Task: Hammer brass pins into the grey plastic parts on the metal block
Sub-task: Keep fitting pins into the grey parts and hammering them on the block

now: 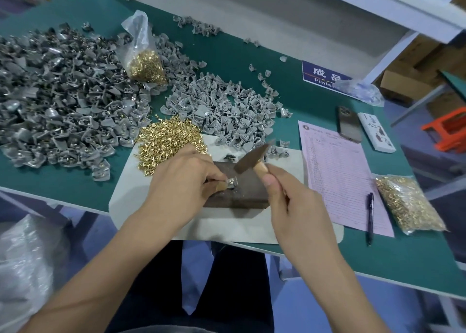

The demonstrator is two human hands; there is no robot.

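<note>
While the left hand (184, 179) pinches a small grey plastic part (233, 182) against the top of the dark rectangular metal block (242, 189), the right hand (290, 201) grips the wooden handle of a small steel-headed hammer (252, 160), fingers curled round it. The hammer head hangs tilted just above the block, at 1 o'clock from the held part and apart from it. Whether a pin sits in the held part cannot be told. The block lies on a pale grey mat (227, 226) on the green-topped workbench (378, 257)

A loose heap of short brass pins (169, 143) lies at 11 o'clock from the block, touching the mat's far edge. At 12 o'clock spreads a light grey pile of plastic parts (227, 105); at 9 to 10 o'clock a larger, darker pile of grey parts (58, 93) covers the bench. Between the two piles stands a clear plastic bag of brass pins (145, 62)

At 3 o'clock from the block lies a pink lined form sheet (340, 176), with a black pen (370, 216) on its near right corner and a dark phone (349, 124) on its far edge. A second clear bag of brass pins (406, 204) lies just right of the sheet
</note>
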